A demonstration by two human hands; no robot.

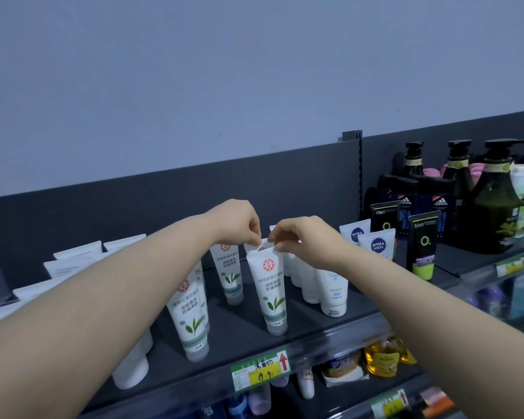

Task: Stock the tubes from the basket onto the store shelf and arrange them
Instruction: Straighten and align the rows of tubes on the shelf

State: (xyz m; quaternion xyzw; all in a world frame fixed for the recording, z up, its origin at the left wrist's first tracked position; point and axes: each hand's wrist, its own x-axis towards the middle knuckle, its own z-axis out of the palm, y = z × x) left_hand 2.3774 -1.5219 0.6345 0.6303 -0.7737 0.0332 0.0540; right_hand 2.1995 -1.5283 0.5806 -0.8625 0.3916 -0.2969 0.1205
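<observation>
On the dark top shelf [248, 340] stand white green-tea tubes, caps down. The front middle tube [270, 290] has a red round logo and a green leaf. My left hand [239, 222] and my right hand [300, 235] both pinch at the top crimp of this tube or of the one right behind it [254, 246]; I cannot tell which. Another such tube [189, 319] stands at front left, one more [229, 272] behind it. Plain white tubes [330, 290] stand to the right. The basket is out of view.
Nivea Men tubes [377, 244], a black-and-green tube [421, 244] and dark pump bottles [493, 204] fill the right section. White tubes [76, 260] line the left. A yellow price label [262, 370] marks the shelf edge; more goods sit on the shelves below [381, 358].
</observation>
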